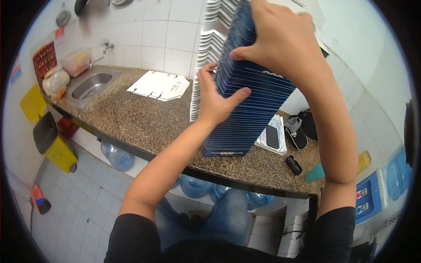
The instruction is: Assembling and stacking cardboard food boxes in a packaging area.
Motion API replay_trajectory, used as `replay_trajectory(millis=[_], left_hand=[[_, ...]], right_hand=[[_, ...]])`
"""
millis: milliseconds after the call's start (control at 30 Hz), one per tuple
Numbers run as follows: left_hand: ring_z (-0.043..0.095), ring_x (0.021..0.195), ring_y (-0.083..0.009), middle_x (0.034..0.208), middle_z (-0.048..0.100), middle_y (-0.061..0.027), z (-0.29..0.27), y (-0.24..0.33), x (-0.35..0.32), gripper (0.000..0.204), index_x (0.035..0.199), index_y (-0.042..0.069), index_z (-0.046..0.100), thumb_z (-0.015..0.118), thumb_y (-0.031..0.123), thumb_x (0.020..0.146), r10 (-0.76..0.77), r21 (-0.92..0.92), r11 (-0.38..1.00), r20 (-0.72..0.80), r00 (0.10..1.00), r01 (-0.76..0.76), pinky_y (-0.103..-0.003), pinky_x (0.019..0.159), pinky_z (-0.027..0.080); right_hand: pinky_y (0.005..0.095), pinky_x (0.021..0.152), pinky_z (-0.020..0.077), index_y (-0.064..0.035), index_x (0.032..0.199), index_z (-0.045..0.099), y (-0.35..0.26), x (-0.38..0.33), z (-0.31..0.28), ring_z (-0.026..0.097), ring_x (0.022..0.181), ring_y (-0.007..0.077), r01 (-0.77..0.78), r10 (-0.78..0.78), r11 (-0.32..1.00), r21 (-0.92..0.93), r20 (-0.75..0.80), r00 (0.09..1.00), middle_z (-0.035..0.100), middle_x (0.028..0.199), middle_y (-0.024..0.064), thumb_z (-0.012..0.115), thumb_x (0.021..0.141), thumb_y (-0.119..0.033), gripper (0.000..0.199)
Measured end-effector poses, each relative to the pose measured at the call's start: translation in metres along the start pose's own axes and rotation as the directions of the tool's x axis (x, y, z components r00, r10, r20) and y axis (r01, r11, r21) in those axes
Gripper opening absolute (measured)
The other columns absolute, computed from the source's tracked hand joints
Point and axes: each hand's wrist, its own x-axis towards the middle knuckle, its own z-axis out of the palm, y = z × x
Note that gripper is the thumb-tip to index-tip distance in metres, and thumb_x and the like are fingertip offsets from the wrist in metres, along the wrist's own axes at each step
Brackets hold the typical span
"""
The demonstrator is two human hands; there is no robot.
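A tall stack of dark blue folded card sheets (245,118) stands on the granite counter, leaning somewhat at its upper part. White and silvery zigzag flaps (214,30) stick out along its left side. My left hand (215,98) rests against the stack's left edge, with fingers at the side and thumb held apart over the front. Higher up, my right hand (280,39) spans the stack, its thumb at the left edge and its fingers toward the far side. Some of those fingertips are hidden. A flat white die-cut card sheet (160,85) lies left of the stack.
Right of the stack are a phone (272,136) on papers, a black-and-grey strapped item (296,133), a small black object (293,165) and a teal cup (314,174). A steel sink (92,86) is far left. Below the counter stand blue water bottles (195,186) and a yellow bin (61,153).
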Motion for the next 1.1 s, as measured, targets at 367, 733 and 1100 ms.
replay_trajectory(millis=[367,733,1100], left_hand=[[0.043,0.133,-0.0372,0.136,0.043,-0.0186,0.011,0.040,-0.016,0.099,0.146,0.004,0.035,0.082,0.062,0.080,-0.106,0.279,0.954,-0.037,0.994,0.112,-0.057,0.108,0.035],[0.041,0.134,-0.0372,0.137,0.041,-0.0191,0.012,0.043,-0.019,0.099,0.146,0.004,0.034,0.080,0.063,0.082,-0.139,0.291,0.946,-0.024,0.990,0.140,-0.059,0.107,0.032],[0.047,0.129,-0.0396,0.134,0.048,-0.0231,-0.021,0.057,0.024,0.079,0.142,-0.001,0.040,0.074,0.049,0.092,0.300,0.139,0.944,0.013,0.954,-0.299,-0.050,0.113,0.036]], right_hand=[[0.0467,0.082,0.0502,-0.0034,0.108,0.057,0.020,0.003,0.048,0.072,0.070,0.0380,0.170,-0.189,0.982,-0.084,-0.372,0.909,0.070,0.068,0.0134,0.093,0.065,-0.032,0.063],[0.0468,0.079,0.0471,-0.0052,0.108,0.055,0.018,0.003,0.059,0.071,0.072,0.0358,0.344,-0.383,0.924,-0.170,-0.356,0.853,0.070,0.069,0.0109,0.092,0.068,-0.032,0.061],[0.0413,0.102,0.0484,-0.0071,0.123,0.066,0.120,-0.011,0.063,0.067,0.113,0.0251,0.356,0.137,0.855,0.377,-0.826,0.546,0.072,0.123,0.0112,0.071,0.097,-0.048,0.049]])
